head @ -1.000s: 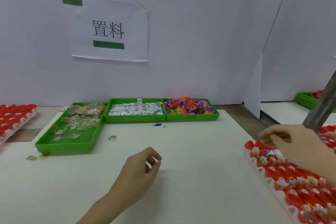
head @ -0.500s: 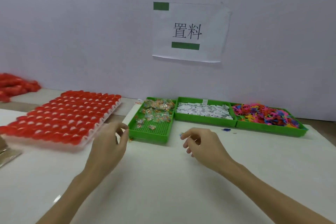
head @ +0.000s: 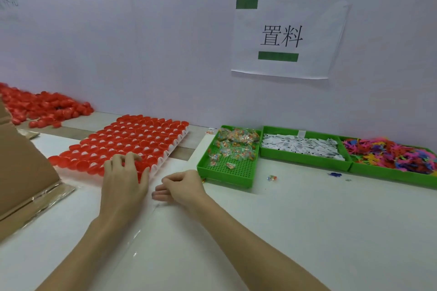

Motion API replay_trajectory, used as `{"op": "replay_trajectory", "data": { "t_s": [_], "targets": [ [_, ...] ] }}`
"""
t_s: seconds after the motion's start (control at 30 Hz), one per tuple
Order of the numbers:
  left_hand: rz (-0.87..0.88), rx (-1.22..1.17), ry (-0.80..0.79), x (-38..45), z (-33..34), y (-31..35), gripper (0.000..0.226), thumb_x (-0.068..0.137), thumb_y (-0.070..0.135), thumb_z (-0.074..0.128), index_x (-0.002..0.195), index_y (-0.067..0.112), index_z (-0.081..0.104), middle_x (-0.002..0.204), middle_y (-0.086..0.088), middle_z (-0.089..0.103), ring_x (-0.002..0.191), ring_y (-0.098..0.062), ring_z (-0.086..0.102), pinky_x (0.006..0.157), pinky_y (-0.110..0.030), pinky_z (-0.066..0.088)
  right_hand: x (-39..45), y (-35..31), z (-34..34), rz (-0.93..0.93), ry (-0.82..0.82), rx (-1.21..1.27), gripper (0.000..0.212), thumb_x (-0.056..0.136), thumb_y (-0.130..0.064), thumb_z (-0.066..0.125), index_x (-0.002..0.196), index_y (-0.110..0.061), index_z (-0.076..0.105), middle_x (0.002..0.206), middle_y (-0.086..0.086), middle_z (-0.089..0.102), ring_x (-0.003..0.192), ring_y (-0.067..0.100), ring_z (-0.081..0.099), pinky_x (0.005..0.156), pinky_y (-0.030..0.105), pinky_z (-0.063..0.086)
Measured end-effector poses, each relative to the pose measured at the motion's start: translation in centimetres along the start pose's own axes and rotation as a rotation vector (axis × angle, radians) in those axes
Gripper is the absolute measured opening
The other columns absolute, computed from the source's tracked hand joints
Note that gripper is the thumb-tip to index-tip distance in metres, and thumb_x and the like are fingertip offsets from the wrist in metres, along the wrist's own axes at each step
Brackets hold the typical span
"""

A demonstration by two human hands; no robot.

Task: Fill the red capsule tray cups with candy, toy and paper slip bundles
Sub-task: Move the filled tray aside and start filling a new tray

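Tray (head: pixel 132 142) of red cups, empty so far as can be seen, at 10 o'clock on the worktop (head: pixel 283 231); half a second ago it lay out of reach, both hands short of it.
Left hand (head: pixel 124 181): now flat on the tray's near edge, fingers straight over the front cups, gripping nothing.
Right hand (head: pixel 183 186): at the tray's near right corner, fingers loosely curled; whether it pinches the rim or holds anything cannot be told.
Supplies at 1 to 3 o'clock, three green bins in a row: candy (head: pixel 233 146), slips (head: pixel 300 146), toys (head: pixel 387 156). All untouched by either hand.
Strays: one candy (head: pixel 272 177) and a blue toy (head: pixel 334 174) loose on the worktop.
Other: cardboard (head: pixel 23 172) at 9 o'clock; loose red shells (head: pixel 45 106) at 10 o'clock; sign (head: pixel 283 38) on the wall.
Judgement: a fresh tray is being taken in hand, probably to be drawn nearer; filling not begun.
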State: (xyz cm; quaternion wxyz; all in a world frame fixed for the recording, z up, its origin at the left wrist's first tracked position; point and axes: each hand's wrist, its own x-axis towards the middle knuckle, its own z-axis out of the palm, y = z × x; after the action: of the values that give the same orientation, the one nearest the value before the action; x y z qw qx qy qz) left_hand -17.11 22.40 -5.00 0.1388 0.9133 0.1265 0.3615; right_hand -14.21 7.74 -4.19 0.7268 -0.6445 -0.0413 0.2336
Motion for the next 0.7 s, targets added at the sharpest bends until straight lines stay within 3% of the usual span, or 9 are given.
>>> {"op": "replay_trajectory", "data": {
  "t_s": [0.07, 0.13, 0.27, 0.37, 0.43, 0.5, 0.57, 0.63, 0.7],
  "targets": [
    [0.003, -0.013, 0.002, -0.3, 0.1, 0.0, 0.027, 0.088, 0.016, 0.076, 0.106, 0.006, 0.060, 0.103, -0.016, 0.056, 0.095, -0.031, 0.045, 0.080, -0.049, 0.048, 1.7, 0.1, 1.3, 0.045, 0.012, 0.032, 0.021, 0.098, -0.009, 0.063, 0.103, 0.011, 0.068, 0.103, 0.029, 0.073, 0.078, 0.032, 0.077, 0.069, 0.036, 0.064],
    [-0.011, -0.027, -0.019, -0.3, 0.1, 0.1, 0.026, 0.089, 0.017, 0.075, 0.108, 0.006, 0.061, 0.104, -0.016, 0.059, 0.097, -0.031, 0.046, 0.081, -0.048, 0.048, 3.3, 0.2, 2.3, 0.071, 0.041, -0.015, 0.034, 0.094, -0.026, 0.071, 0.099, 0.008, 0.073, 0.098, 0.025, 0.076, 0.084, 0.035, 0.077, 0.081, 0.046, 0.063],
    [-0.041, -0.055, -0.073, -0.1, -0.2, 0.1, 0.025, 0.091, 0.017, 0.072, 0.113, 0.006, 0.065, 0.111, -0.014, 0.057, 0.104, -0.031, 0.046, 0.087, -0.047, 0.048, 5.2, 0.1, 3.6, 0.146, 0.131, -0.103, 0.049, 0.080, -0.036, 0.081, 0.114, -0.002, 0.069, 0.106, 0.018, 0.075, 0.094, 0.033, 0.075, 0.085, 0.045, 0.062],
    [-0.033, -0.049, -0.084, 0.0, -0.4, -0.2, 0.026, 0.092, 0.020, 0.072, 0.114, 0.007, 0.067, 0.111, -0.013, 0.056, 0.104, -0.030, 0.045, 0.086, -0.047, 0.050, 5.1, -0.3, 3.5, 0.214, 0.107, -0.082, 0.046, 0.082, -0.033, 0.078, 0.113, -0.001, 0.066, 0.094, 0.016, 0.078, 0.082, 0.027, 0.078, 0.079, 0.036, 0.064],
    [-0.001, -0.032, -0.063, 0.2, -0.7, -0.1, 0.024, 0.092, 0.021, 0.072, 0.112, 0.006, 0.070, 0.109, -0.013, 0.057, 0.103, -0.029, 0.045, 0.084, -0.047, 0.050, 4.7, -0.7, 3.3, 0.229, 0.075, -0.047, 0.044, 0.080, -0.021, 0.081, 0.114, 0.001, 0.065, 0.087, 0.015, 0.078, 0.075, 0.023, 0.078, 0.076, 0.034, 0.064],
    [0.039, 0.007, -0.029, 0.4, -1.1, -0.1, 0.020, 0.092, 0.018, 0.073, 0.107, 0.005, 0.073, 0.105, -0.014, 0.059, 0.099, -0.031, 0.048, 0.082, -0.047, 0.050, 4.2, -1.0, 2.9, 0.234, 0.045, 0.013, 0.039, 0.079, -0.004, 0.080, 0.114, 0.005, 0.066, 0.081, 0.015, 0.077, 0.062, 0.020, 0.075, 0.060, 0.030, 0.064],
    [0.041, 0.002, -0.015, 0.6, -1.5, 0.0, 0.019, 0.092, 0.016, 0.071, 0.106, 0.003, 0.075, 0.103, -0.016, 0.062, 0.097, -0.033, 0.050, 0.082, -0.049, 0.050, 3.5, -1.2, 2.6, 0.237, 0.033, 0.009, 0.034, 0.082, 0.001, 0.075, 0.114, 0.008, 0.065, 0.082, 0.016, 0.077, 0.060, 0.019, 0.075, 0.049, 0.023, 0.058],
    [0.001, -0.041, -0.029, 0.6, -1.9, -0.1, 0.019, 0.095, 0.015, 0.069, 0.109, 0.003, 0.074, 0.105, -0.016, 0.062, 0.100, -0.033, 0.050, 0.084, -0.047, 0.048, 2.7, -1.3, 2.2, 0.236, 0.037, -0.006, 0.031, 0.081, 0.003, 0.073, 0.111, 0.008, 0.065, 0.075, 0.014, 0.076, 0.061, 0.018, 0.075, 0.047, 0.020, 0.055],
    [-0.030, -0.077, -0.050, 0.4, -2.5, -0.5, 0.018, 0.095, 0.014, 0.067, 0.110, 0.005, 0.073, 0.107, -0.015, 0.062, 0.105, -0.033, 0.051, 0.087, -0.044, 0.045, 1.9, -1.2, 1.7, 0.228, 0.051, -0.046, 0.022, 0.081, 0.000, 0.074, 0.101, 0.002, 0.066, 0.076, 0.012, 0.074, 0.062, 0.016, 0.073, 0.056, 0.021, 0.059]
  ]
}}
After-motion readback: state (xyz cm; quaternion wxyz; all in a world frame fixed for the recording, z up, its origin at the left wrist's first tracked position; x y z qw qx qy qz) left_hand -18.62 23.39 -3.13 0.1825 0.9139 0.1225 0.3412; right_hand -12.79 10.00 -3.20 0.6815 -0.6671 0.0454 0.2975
